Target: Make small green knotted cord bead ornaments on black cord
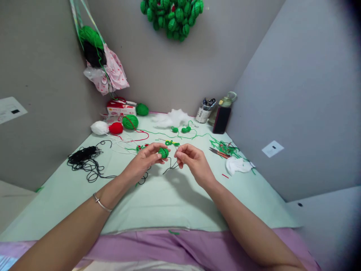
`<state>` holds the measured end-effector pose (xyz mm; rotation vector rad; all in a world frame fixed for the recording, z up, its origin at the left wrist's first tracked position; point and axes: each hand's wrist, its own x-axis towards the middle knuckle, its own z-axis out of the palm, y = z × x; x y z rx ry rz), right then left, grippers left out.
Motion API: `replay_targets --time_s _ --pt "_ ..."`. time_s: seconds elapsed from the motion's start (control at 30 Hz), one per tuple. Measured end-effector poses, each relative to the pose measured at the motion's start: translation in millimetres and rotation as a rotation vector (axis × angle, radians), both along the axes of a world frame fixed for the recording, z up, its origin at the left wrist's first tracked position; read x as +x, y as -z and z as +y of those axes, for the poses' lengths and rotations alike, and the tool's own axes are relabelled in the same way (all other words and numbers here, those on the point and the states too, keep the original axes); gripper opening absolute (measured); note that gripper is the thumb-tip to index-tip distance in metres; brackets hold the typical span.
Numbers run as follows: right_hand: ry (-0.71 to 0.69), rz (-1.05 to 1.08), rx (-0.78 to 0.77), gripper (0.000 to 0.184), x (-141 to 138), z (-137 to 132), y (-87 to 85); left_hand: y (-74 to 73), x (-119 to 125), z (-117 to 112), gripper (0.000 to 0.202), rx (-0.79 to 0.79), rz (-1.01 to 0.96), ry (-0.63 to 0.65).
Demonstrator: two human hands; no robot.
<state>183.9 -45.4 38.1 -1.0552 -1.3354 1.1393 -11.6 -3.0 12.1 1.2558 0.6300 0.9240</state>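
Note:
My left hand (pixel 150 156) is closed around a small green crocheted ball (pixel 163 152), which has dark yarn lines across it. To its right, my right hand (pixel 191 160) pinches a thin needle (pixel 176 149), partly hidden by the fingers. Black yarn (pixel 170 165) hangs in a loose loop between both hands, above the table. Just beyond the fingers lie small green and yellow crocheted pieces (pixel 171 143). Green pieces with red bits (pixel 140 148) sit partly behind my left hand.
Tangled black yarn (pixel 84 154) spreads on the left, near white (pixel 99 128), red (pixel 116 128) and green (pixel 130 122) yarn balls. Stuffing (pixel 173 118) lies at the back. Scissors (pixel 219 152) rest beside green scraps (pixel 225 146) at right. A phone (pixel 222 120) stands against a bottle.

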Motion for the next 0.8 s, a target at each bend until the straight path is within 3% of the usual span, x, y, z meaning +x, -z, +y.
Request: replay_targets --time_s 0.2,0.4,0.63,0.8 --pt "-0.136 0.072 -0.164 0.026 -3 5 12.2 4.8 2 0 0.027 0.010 0.031 -0.026" --pt "-0.174 0.022 -0.086 0.025 -5 3 7.4 2.2 5 -3 0.031 0.057 0.117 -0.046" --pt "-0.192 0.066 -0.045 0.027 -12 -2 5.1 -2.1 13 -8 0.021 0.162 0.168 -0.028" --pt "-0.238 -0.067 0.008 0.027 -9 -6 -1.6 1.6 11 -5 0.026 0.064 0.120 -0.011"
